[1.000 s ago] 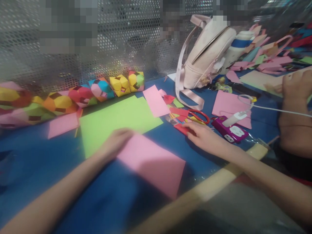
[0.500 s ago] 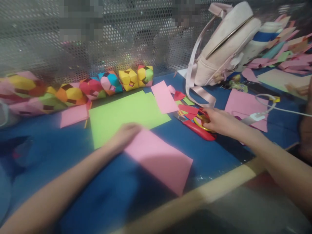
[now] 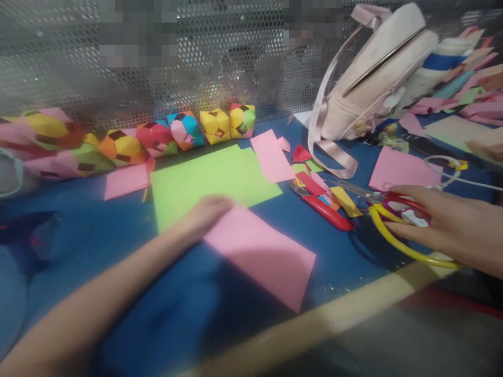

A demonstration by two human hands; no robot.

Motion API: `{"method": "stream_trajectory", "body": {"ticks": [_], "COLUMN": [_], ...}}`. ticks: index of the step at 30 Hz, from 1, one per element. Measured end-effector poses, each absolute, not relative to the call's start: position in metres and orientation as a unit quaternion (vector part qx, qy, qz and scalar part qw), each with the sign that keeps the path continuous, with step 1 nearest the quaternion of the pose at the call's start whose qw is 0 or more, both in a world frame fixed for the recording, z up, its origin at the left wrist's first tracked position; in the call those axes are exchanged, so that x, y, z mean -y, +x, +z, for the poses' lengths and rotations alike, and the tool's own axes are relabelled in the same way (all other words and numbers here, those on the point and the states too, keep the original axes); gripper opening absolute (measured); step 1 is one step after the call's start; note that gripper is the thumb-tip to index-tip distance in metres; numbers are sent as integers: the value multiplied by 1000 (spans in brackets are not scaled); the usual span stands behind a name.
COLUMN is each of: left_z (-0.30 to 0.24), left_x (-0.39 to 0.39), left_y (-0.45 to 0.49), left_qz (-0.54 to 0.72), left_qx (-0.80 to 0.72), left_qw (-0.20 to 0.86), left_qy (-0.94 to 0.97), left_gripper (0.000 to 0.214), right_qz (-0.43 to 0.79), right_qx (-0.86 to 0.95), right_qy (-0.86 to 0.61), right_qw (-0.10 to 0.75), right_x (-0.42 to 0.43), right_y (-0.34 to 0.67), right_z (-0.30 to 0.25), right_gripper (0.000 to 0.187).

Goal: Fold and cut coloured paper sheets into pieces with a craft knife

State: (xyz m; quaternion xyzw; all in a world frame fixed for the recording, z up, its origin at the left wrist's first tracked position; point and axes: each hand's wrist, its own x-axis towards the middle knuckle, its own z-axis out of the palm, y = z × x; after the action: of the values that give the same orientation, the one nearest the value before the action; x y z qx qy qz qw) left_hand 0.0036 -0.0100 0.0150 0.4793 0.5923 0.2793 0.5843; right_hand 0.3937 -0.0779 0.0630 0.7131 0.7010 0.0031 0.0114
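My left hand [image 3: 212, 209] is closed on the upper left corner of a pink sheet of paper [image 3: 263, 251], which slants over the blue table toward its front edge. Beneath and behind that hand lie green sheets [image 3: 196, 180]. At the right, my right hand [image 3: 440, 225] grips scissors [image 3: 377, 199] with red and yellow handles, raised a little off the table, blades pointing left. Left of the scissors rests a red utility knife [image 3: 328, 212], beside small paper scraps [image 3: 346, 201] in yellow, red and green.
Folded paper balls [image 3: 214, 125] stand in a row along the perforated metal panel [image 3: 204, 63]. A pale pink backpack [image 3: 373, 73] and a bottle [image 3: 444, 63] stand at the back right. A white cable [image 3: 477, 183] crosses near pink paper [image 3: 404, 167]. Another person's hand [image 3: 487, 149] shows at the far right.
My right hand has lifted the scissors from the pile of scraps and moved right and nearer with them. My left hand keeps its hold on the pink paper. The view has shifted slightly.
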Motion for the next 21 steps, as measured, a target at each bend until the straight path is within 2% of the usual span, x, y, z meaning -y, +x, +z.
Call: {"method": "stream_trajectory", "body": {"ticks": [2,4,7,12,21], "left_z": [16,19,26,37,36], "left_x": [10,11,13,17,21], "left_y": [4,6,8,10,9], "left_qz": [279,284,298,315,321], "left_qx": [-590,-587,-583,-571,-569], "left_qw": [590,599,608,612,614], "left_qy": [475,465,450,447,444], "left_gripper": [18,18,18,20,24], "right_qz": [-56,-166,-275,-296,-273], "right_qx": [-699,-696,-719,-759,-775], "right_qy": [712,690,621,552,528], "right_qw": [-39,-111,-151,-175,-217], "right_x": [87,91,89,79,70], "right_y": [376,350,311,283,275], "right_z": [59,51,36,22,9], "right_gripper": [60,59,57,54,50]}}
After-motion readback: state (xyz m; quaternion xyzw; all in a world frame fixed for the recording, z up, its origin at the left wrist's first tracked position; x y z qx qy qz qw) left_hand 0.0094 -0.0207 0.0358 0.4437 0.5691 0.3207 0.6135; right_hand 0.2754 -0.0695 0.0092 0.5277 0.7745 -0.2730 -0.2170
